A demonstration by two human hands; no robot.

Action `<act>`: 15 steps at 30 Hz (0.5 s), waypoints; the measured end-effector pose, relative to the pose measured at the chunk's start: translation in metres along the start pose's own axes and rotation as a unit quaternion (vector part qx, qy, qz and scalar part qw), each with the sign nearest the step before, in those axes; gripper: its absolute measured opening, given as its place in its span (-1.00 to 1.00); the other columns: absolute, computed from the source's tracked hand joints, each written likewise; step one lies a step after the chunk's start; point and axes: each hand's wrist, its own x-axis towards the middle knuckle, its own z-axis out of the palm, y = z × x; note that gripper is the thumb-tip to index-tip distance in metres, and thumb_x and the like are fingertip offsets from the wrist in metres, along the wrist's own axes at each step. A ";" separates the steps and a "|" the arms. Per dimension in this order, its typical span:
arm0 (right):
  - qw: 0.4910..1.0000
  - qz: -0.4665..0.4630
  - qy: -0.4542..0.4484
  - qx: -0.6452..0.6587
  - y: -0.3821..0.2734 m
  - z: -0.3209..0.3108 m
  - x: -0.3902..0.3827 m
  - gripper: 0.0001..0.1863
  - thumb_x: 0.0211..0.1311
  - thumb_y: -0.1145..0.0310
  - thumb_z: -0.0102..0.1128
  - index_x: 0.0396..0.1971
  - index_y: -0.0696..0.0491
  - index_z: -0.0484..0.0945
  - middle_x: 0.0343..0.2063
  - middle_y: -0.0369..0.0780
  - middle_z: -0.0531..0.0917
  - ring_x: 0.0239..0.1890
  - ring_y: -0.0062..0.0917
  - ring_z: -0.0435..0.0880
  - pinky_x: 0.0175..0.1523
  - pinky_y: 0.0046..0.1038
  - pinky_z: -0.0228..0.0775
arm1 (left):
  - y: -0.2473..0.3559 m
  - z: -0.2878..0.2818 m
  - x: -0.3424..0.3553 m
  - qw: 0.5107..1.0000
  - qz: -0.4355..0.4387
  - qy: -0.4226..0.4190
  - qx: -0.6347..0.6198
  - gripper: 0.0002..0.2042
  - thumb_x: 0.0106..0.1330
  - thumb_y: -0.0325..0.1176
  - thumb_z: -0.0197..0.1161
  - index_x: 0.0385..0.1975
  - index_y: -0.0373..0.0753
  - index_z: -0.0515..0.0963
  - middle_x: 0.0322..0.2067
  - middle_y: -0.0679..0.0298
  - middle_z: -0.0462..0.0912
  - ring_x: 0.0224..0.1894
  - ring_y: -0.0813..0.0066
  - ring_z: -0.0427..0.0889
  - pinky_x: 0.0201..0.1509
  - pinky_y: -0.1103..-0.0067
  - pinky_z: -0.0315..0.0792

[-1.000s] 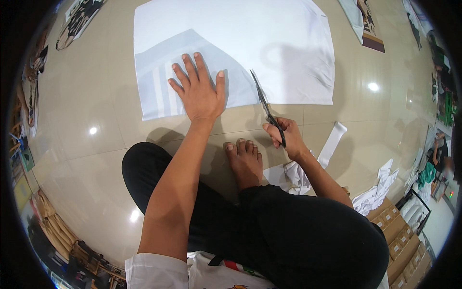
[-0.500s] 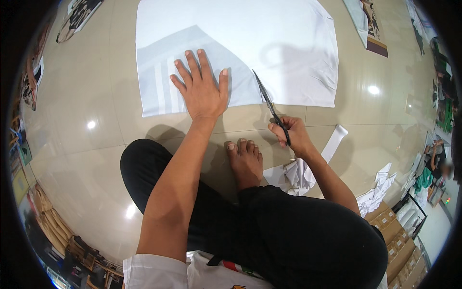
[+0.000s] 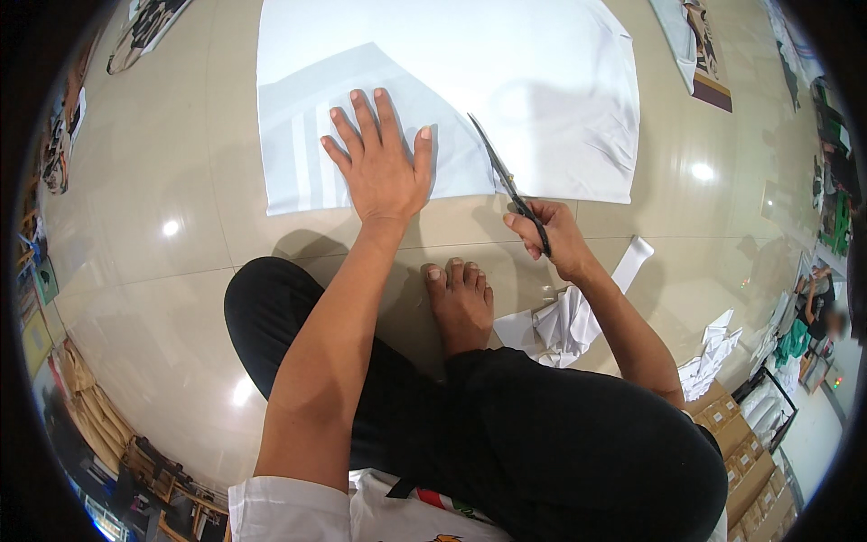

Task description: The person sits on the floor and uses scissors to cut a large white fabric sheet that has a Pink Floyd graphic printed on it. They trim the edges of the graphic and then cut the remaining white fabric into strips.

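Observation:
White fabric (image 3: 542,54) lies spread on the tiled floor in front of me. On its near left part rests a light grey-blue piece (image 3: 325,81) with paler stripes and a slanting right edge. My left hand (image 3: 384,176) presses flat on that piece, fingers spread. My right hand (image 3: 555,237) grips the handles of dark-handled scissors (image 3: 498,167). The blades lie along the slanting edge, over the white fabric, with the tips pointing away from me and slightly left. Whether a blade is under the fabric I cannot tell.
Crumpled white scraps (image 3: 564,330) lie beside my bare foot (image 3: 462,307), with more scraps (image 3: 709,357) farther right. Cardboard boxes (image 3: 736,434) stand at the lower right. A printed fabric piece (image 3: 704,54) lies at the far right. Another person (image 3: 817,303) sits at the right edge.
My right hand and the scissors have moved a little forward, away from me, along the slanting edge. My left hand stays flat in nearly the same place.

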 end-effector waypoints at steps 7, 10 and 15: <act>1.000 -0.010 0.005 -0.017 -0.005 -0.003 -0.003 -0.58 0.32 0.04 0.56 -0.36 0.13 0.68 -0.66 -0.42 0.49 -0.66 -0.77 0.39 -0.53 -0.63 0.20 | 0.000 0.000 0.000 1.000 0.000 -0.002 0.002 -0.16 0.64 0.26 -0.20 0.70 -0.25 -0.02 0.69 -0.16 -0.14 0.70 -0.40 -0.34 0.66 -0.28 -0.42; 1.000 -0.010 0.007 -0.022 -0.005 -0.005 -0.004 -0.57 0.31 0.04 0.56 -0.41 0.12 0.65 -0.67 -0.41 0.48 -0.67 -0.76 0.38 -0.55 -0.60 0.19 | 0.000 0.000 0.000 1.000 0.003 0.003 -0.004 -0.16 0.64 0.25 -0.19 0.70 -0.25 -0.02 0.69 -0.17 -0.14 0.70 -0.40 -0.33 0.66 -0.28 -0.42; 0.998 -0.009 -0.011 -0.054 -0.008 -0.013 0.003 -0.56 0.32 0.00 0.54 -0.43 0.09 0.63 -0.68 -0.42 0.46 -0.66 -0.77 0.40 -0.54 -0.61 0.21 | -0.001 0.000 0.000 1.000 0.002 0.005 0.005 -0.17 0.64 0.25 -0.18 0.70 -0.24 -0.02 0.69 -0.17 -0.13 0.70 -0.40 -0.32 0.66 -0.28 -0.42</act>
